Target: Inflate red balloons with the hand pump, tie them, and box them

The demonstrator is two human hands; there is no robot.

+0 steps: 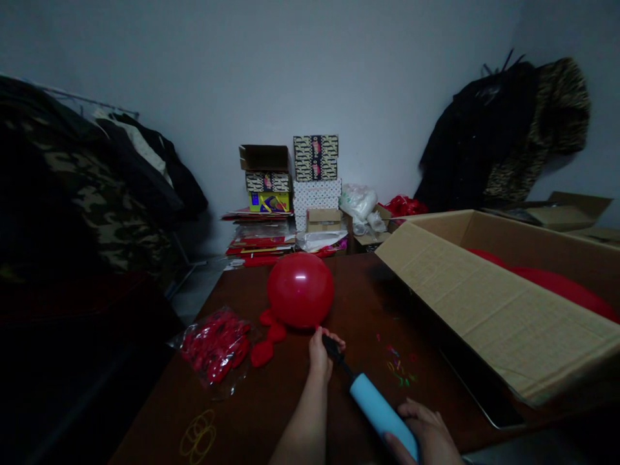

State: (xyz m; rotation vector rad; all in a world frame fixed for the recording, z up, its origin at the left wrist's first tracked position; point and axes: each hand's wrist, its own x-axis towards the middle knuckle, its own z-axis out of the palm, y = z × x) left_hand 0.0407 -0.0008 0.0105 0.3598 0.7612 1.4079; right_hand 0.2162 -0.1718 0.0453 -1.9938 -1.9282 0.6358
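A round, inflated red balloon (300,290) rests just beyond my left hand (320,354). The fingers of that hand are closed around the balloon's neck, where it meets the black nozzle of a hand pump. My right hand (423,429) is wrapped round the light blue barrel of the balloon pump (382,408) near the bottom of the view. Several flat red balloons (263,353) lie loose to the left of the inflated one. Beside them is a clear plastic bag of red balloons (216,345).
A large open cardboard box (484,303) with red balloons inside stands on the right of the brown table (271,413). A dark flat device (484,391) lies under its edge. Yellow rings (198,436) and small coloured bands (400,371) lie about. Stacked boxes (316,158) stand at the back.
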